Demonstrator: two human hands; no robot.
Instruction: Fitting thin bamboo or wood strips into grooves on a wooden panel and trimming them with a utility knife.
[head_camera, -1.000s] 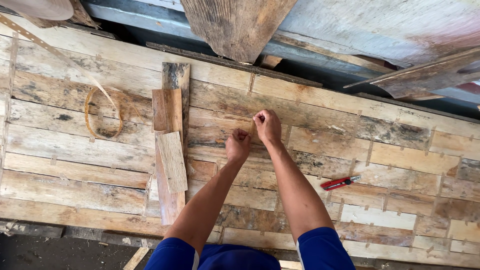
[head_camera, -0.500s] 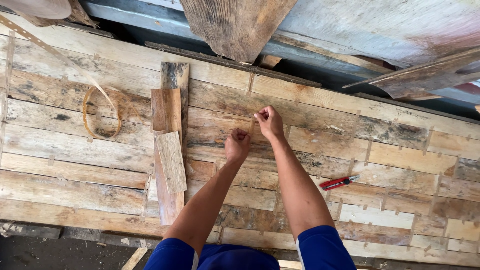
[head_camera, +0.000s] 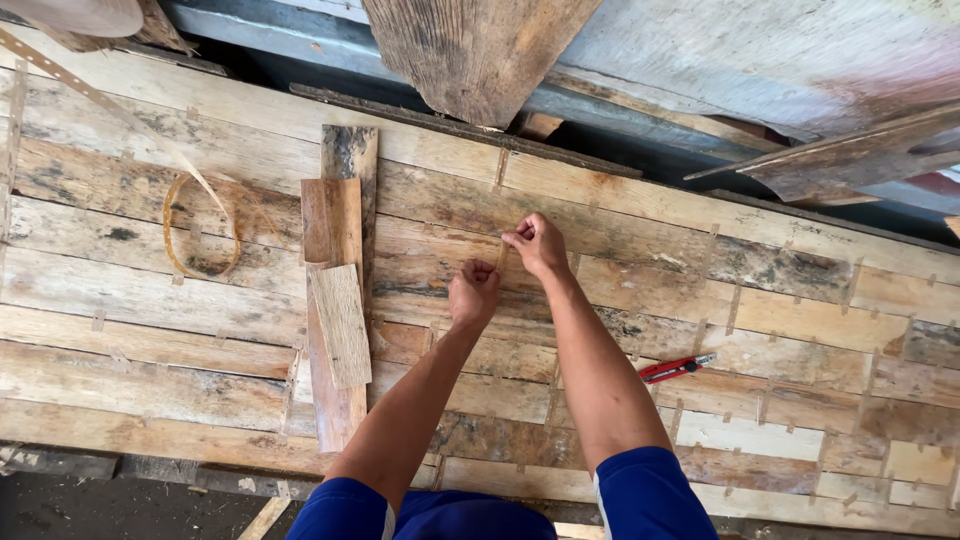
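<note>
Head view, left hand (head_camera: 473, 293) fisted on planks (head_camera: 640, 300), right hand (head_camera: 537, 245) pinching thin strip (head_camera: 502, 258)

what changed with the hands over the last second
Little moved. The right hand eased slightly up and left, pinching a thin strip at its fingertips throughout; the left hand stayed fisted just below it, its grip on the strip's lower end unclear. Nothing was let go. The red cutter, the stacked wood offcuts and the coiled band lie as before.
</note>
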